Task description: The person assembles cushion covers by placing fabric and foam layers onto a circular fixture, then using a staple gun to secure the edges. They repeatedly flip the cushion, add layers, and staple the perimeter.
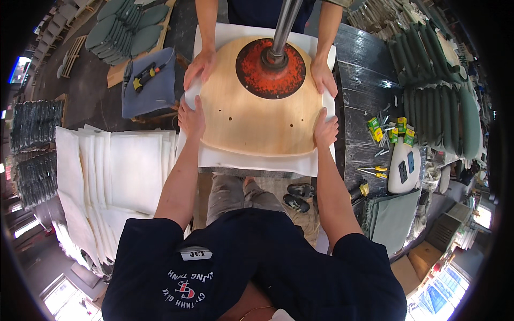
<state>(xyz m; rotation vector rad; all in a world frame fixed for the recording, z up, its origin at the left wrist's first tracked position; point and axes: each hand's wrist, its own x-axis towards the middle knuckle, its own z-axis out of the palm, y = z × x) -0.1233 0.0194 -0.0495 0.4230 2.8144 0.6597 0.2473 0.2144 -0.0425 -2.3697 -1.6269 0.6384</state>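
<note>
A pale wooden board (257,131) with rounded corners and several small holes lies on a white padding sheet (235,160). An orange-red worn disc (278,80) on a metal shaft (285,27) bears down on the board's far half. My left hand (191,120) grips the sheet's left edge beside the board, thumb up along the rim. On the opposite side my right hand (325,130) has its fingers curled round the sheet's right edge. Farther off, a co-worker's left-side hand (201,67) and right-side hand (323,77) rest at the far sides of board and sheet.
White sheets (120,171) are stacked at left. Behind them, a blue cloth-covered stand (150,85) carries a yellow-black tool (144,77). At right a dark wrapped table (364,96) bears small green-yellow boxes (401,128), screws and a yellow-handled tool (377,171). Green cushions (428,53) stand beyond.
</note>
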